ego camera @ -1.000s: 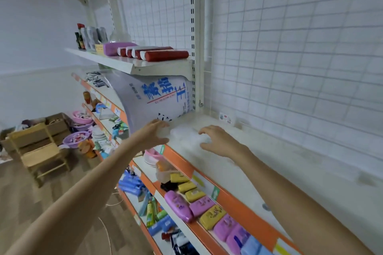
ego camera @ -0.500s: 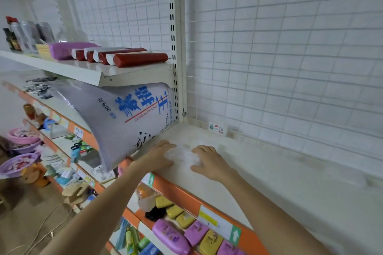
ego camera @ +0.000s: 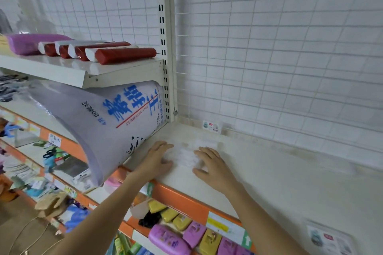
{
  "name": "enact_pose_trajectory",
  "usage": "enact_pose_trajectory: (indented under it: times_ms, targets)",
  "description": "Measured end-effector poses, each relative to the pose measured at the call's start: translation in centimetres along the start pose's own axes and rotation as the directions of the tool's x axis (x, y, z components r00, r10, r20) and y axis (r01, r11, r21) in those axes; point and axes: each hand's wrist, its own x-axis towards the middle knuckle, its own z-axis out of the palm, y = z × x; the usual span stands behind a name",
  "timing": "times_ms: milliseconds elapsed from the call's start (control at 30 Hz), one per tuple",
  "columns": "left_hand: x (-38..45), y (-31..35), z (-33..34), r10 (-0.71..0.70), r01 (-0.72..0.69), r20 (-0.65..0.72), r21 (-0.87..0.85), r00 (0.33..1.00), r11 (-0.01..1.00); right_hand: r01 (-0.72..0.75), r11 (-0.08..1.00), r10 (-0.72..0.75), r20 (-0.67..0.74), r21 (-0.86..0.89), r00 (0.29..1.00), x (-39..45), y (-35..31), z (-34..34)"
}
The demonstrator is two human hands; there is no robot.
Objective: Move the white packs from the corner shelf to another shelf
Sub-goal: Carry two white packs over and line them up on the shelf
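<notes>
The white pack (ego camera: 187,156) lies flat on the cream shelf (ego camera: 269,174) near its corner, blurred and pale against it. The left hand (ego camera: 156,160) and right hand (ego camera: 213,168) flank it with fingers spread and resting at its edges. Just left, a big white bag (ego camera: 116,126) leans out over the shelf's orange edge. Soap packs (ego camera: 182,232) fill the shelf below.

Two bare hands, left hand (ego camera: 155,160) and right hand (ego camera: 213,166); one blurry white pack (ego camera: 185,156); four red tubes (ego camera: 124,55); one large white printed bag (ego camera: 116,122).
</notes>
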Motion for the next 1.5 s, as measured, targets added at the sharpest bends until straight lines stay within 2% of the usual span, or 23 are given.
enact_pose_trajectory:
  times_ms: [133,433,567,633,700,767,833,1233,1367,1500]
  targets:
    - [0.0,0.2,0.0,-0.015,0.014,-0.025,-0.043,1.000,0.999,0.006,1.000,-0.006,-0.040,0.004,0.999,-0.5,-0.3,0.1]
    - [-0.3,-0.1,0.1,-0.002,0.001,-0.083,-0.013,0.997,1.000,-0.025,0.995,0.029,-0.040,0.097,0.999,-0.8,-0.2,0.2]
    - [-0.6,-0.1,-0.2,-0.077,0.057,-0.099,-0.191,0.992,0.980,-0.029,0.985,0.048,-0.110,0.172,0.993,-0.9,-0.2,0.1]
    - [-0.9,0.3,-0.5,-0.138,0.103,-0.096,-0.303,0.986,0.947,-0.087,0.952,0.140,-0.165,0.293,0.976,-1.0,-0.2,-0.2]
    - [-1.1,0.8,-0.7,-0.172,0.110,-0.114,-0.419,0.978,0.901,-0.194,0.850,0.324,-0.197,0.490,0.925,-1.1,-0.4,-1.0]
    - [-1.1,1.0,-0.9,-0.188,0.100,-0.145,-0.469,0.971,0.877,-0.244,0.724,0.469,-0.202,0.645,0.860,-1.2,-0.3,-1.6]
    - [-1.0,1.0,-1.2,-0.195,0.094,-0.165,-0.481,0.967,0.872,-0.256,0.654,0.527,-0.186,0.712,0.829,-1.3,-0.3,-2.0]
    - [-1.1,0.9,-1.5,-0.186,0.147,-0.054,-0.417,0.981,0.897,-0.322,0.785,0.512,-0.262,0.529,0.818,-0.9,0.2,-1.2]
    - [-1.0,0.6,-1.6,-0.133,0.148,0.065,-0.437,0.989,0.887,-0.342,0.812,0.501,-0.265,0.472,0.824,-0.7,0.6,-0.9]
    - [-1.0,0.1,-1.7,-0.035,0.104,0.214,-0.319,0.976,0.942,-0.332,0.816,0.488,-0.256,0.473,0.834,-0.8,0.8,-0.8]
